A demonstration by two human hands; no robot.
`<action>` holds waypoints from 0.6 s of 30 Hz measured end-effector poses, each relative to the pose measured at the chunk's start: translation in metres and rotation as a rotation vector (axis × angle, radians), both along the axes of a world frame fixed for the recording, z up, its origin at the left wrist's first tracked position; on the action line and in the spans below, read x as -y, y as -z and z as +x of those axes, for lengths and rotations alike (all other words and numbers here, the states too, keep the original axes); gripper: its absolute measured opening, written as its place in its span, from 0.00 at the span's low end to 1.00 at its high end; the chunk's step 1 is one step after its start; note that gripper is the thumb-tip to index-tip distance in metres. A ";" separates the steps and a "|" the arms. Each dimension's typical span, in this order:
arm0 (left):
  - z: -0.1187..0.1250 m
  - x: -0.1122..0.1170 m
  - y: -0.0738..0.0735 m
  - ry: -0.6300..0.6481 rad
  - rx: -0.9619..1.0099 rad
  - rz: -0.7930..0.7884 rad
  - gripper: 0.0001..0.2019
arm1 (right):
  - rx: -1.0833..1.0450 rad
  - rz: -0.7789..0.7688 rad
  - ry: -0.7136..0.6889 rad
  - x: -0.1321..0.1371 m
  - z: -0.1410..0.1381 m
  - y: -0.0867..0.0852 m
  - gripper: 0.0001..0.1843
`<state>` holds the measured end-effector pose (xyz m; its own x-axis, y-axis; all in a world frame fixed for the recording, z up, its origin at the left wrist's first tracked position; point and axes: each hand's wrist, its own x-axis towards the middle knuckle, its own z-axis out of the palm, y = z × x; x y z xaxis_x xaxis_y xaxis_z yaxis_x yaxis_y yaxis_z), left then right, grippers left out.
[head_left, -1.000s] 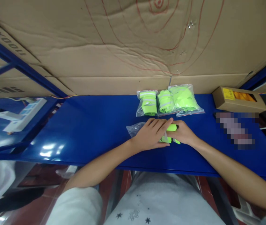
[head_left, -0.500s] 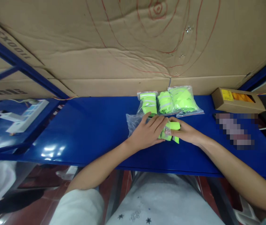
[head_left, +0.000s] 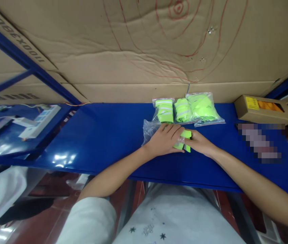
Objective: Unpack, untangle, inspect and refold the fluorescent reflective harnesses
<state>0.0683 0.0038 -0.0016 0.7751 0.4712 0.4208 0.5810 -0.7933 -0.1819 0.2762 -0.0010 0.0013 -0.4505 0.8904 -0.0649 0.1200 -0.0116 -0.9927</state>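
Upside-down print on the brown cardboard sheet (head_left: pixel 19 47) reads partly "1100X390". On the blue metal table (head_left: pixel 95 135), the neon-green folded cloth (head_left: pixel 185 135) lies between the hands. The left hand (head_left: pixel 164 139) lies flat over its clear plastic bag (head_left: pixel 149 129), and the right hand (head_left: pixel 200 143) pinches its end. Less green shows than half a second ago.

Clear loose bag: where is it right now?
Head view, middle of the blue table: the clear bag lies partly under the left hand, just in front of the three packed green bundles, beside the green roll held by the right hand.
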 end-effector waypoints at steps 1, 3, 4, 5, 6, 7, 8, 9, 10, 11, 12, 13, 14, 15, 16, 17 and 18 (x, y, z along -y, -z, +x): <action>-0.001 -0.001 0.000 0.010 0.014 -0.016 0.45 | -0.023 -0.027 -0.048 0.000 0.003 -0.002 0.25; -0.004 -0.002 0.001 0.021 0.049 -0.059 0.46 | -0.063 -0.100 -0.154 0.000 0.012 -0.004 0.26; -0.005 -0.003 0.001 0.026 0.068 -0.079 0.47 | -0.078 -0.137 -0.208 0.000 0.017 -0.006 0.26; -0.006 -0.003 0.001 0.033 0.085 -0.097 0.47 | -0.087 -0.165 -0.258 -0.001 0.021 -0.006 0.26; -0.007 -0.003 0.001 0.042 0.098 -0.112 0.47 | -0.091 -0.182 -0.299 -0.002 0.025 -0.007 0.25; -0.007 -0.003 0.000 0.052 0.107 -0.123 0.48 | -0.085 -0.185 -0.326 -0.004 0.027 -0.007 0.24; -0.007 -0.003 -0.001 0.066 0.109 -0.130 0.48 | -0.072 -0.176 -0.337 -0.005 0.029 -0.006 0.23; -0.007 -0.002 -0.002 0.080 0.104 -0.130 0.48 | -0.054 -0.156 -0.330 -0.006 0.028 -0.004 0.23; -0.007 -0.001 -0.003 0.094 0.095 -0.121 0.47 | -0.040 -0.128 -0.305 -0.006 0.026 -0.002 0.22; -0.007 0.000 -0.005 0.108 0.082 -0.099 0.46 | -0.032 -0.098 -0.270 -0.006 0.023 0.001 0.22; -0.007 0.001 -0.006 0.121 0.069 -0.066 0.45 | -0.029 -0.071 -0.232 -0.006 0.020 0.005 0.23; -0.006 0.002 -0.006 0.131 0.059 -0.030 0.44 | -0.032 -0.050 -0.196 -0.006 0.015 0.008 0.23; -0.006 0.003 -0.007 0.136 0.051 0.001 0.43 | -0.037 -0.036 -0.166 -0.005 0.011 0.012 0.23; -0.005 0.003 -0.006 0.135 0.047 0.023 0.43 | -0.041 -0.029 -0.142 -0.005 0.008 0.015 0.23; -0.005 0.003 -0.006 0.131 0.048 0.033 0.43 | -0.042 -0.025 -0.123 -0.004 0.005 0.018 0.23; -0.004 0.003 -0.005 0.123 0.057 0.031 0.43 | -0.041 -0.020 -0.105 -0.003 0.003 0.020 0.23; -0.004 0.002 -0.004 0.113 0.072 0.018 0.44 | -0.040 -0.015 -0.088 -0.003 0.003 0.021 0.22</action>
